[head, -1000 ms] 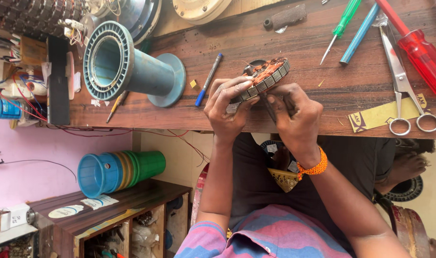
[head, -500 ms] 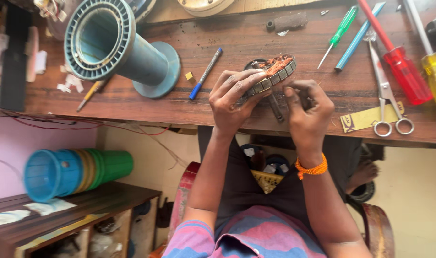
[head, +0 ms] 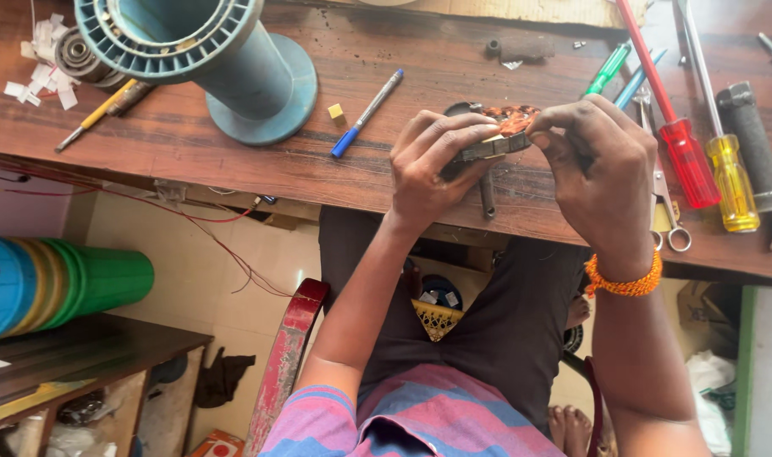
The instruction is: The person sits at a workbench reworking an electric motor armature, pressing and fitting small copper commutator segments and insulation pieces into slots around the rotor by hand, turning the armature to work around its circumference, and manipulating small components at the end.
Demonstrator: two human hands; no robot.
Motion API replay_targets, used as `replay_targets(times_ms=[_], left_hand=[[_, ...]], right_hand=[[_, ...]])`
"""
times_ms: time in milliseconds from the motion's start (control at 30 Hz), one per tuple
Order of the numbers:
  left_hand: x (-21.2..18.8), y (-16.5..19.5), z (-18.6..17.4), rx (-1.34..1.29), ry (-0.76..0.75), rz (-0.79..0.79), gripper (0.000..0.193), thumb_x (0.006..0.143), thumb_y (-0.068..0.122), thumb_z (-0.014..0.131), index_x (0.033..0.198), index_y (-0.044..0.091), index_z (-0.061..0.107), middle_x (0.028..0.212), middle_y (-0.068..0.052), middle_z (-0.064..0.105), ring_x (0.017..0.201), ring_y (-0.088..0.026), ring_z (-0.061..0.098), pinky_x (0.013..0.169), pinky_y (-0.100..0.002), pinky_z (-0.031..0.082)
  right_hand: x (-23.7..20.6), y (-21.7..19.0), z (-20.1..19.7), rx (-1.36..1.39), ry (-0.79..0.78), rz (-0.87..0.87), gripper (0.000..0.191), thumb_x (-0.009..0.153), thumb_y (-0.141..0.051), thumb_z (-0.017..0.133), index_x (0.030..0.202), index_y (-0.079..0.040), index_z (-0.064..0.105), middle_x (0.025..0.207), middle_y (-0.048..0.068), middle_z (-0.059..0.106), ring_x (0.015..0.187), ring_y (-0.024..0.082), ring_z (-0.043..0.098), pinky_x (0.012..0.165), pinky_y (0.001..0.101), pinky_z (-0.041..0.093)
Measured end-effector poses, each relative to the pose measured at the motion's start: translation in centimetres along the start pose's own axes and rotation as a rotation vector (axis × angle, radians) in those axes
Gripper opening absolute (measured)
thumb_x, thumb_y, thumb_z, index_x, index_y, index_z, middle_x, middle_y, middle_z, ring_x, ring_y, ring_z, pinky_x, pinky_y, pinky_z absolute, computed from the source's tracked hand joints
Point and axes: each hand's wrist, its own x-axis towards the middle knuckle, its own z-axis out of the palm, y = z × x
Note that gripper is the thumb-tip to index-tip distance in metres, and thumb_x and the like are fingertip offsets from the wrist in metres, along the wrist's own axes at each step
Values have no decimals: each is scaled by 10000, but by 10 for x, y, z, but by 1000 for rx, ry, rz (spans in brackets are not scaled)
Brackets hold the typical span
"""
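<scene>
Both hands hold a small round motor stator with copper windings (head: 504, 127) just above the wooden workbench (head: 234, 144). My left hand (head: 432, 165) grips its left rim, fingers curled over the metal edge. My right hand (head: 602, 173), with an orange bead bracelet on the wrist, pinches its right side. A dark metal tool (head: 486, 195) pokes out below the stator between the hands; most of the stator is hidden by my fingers.
A large teal spool (head: 208, 51) stands at the bench's left. A blue pen (head: 365, 114), a pencil (head: 94, 117), red (head: 669, 118), yellow (head: 725, 161) and green (head: 608, 69) screwdrivers, scissors (head: 665, 211) and a grey-handled tool (head: 750, 144) lie around. Stacked coloured buckets (head: 56, 283) sit lower left.
The stator has tipped from angled to nearly edge-on between my hands. My head camera has moved closer and shifted, so the bench fills more of the view.
</scene>
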Motion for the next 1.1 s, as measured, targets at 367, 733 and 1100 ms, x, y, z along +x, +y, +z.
replay_targets(times_ms=[367, 733, 1100], left_hand=[[-9, -12, 0, 27, 15, -3, 418, 817, 200, 919, 1185, 176, 722, 1196, 36, 728, 993, -156, 667, 923, -319, 569], [26, -17, -9, -378, -170, -474, 496, 901, 273, 755, 1322, 88, 568, 1138, -67, 733, 841, -106, 687, 733, -276, 582], [58, -49, -49, -544, -625, -31, 124, 1004, 75, 733, 1117, 36, 701, 1086, -58, 711, 1035, -185, 702, 916, -327, 568]], right_hand=[[40, 13, 10, -171, -123, -212, 51, 1054, -9, 765, 1054, -23, 716, 929, 85, 696, 748, 140, 647, 677, 272, 480], [56, 21, 27, -190, -51, -195, 206, 981, -166, 908, 967, -42, 744, 827, 54, 690, 704, 141, 620, 654, 299, 462], [21, -25, 16, -85, -195, -97, 139, 960, -124, 818, 989, -41, 711, 839, 79, 690, 680, 147, 642, 630, 322, 487]])
